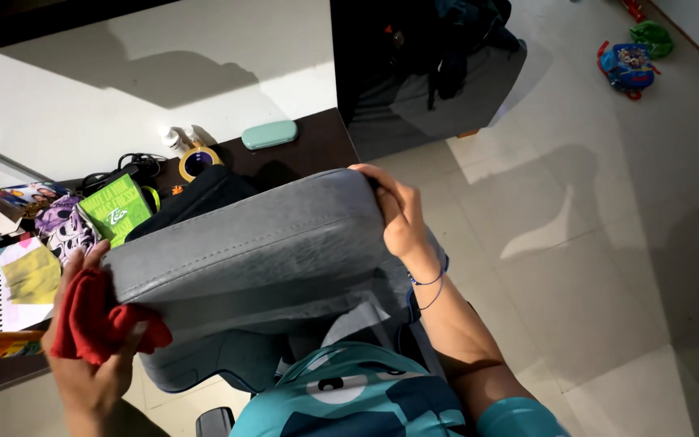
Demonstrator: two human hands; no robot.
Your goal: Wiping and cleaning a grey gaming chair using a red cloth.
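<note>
The left hand (91, 348) is closed around a bunched red cloth (95, 320), thumb and fingers folded over it, and presses that wad against the lower left end of the grey chair backrest (252, 251); the cloth touches the padded surface right at the edge, so this hand is already on the thing and the bulk of the cushion lies up and to the right of it; the right hand (398, 214) grips the opposite, upper right corner of the same backrest, fingers curled over the top rim, a thin blue thread bracelet (430, 283) loose at the wrist; the backrest is a long cushion with a stitched seam, its long axis running from the lower left, by the cloth, up to the right, by the gripping hand, so the two hands sit at its two ends with the whole grey face between them; it stands between the person's teal printed shirt (366, 400) below and the dark desk (317, 146) beyond; on that desk, behind the cushion, lie a green booklet (116, 212), a roll of tape (197, 162), a pale green case (269, 134), tangled black cables (135, 166) and loose papers (26, 283) at the far left; well apart, on the pale tiled floor (608, 243) at the upper right, sit a blue toy (626, 66) and a green one (651, 36)
</note>
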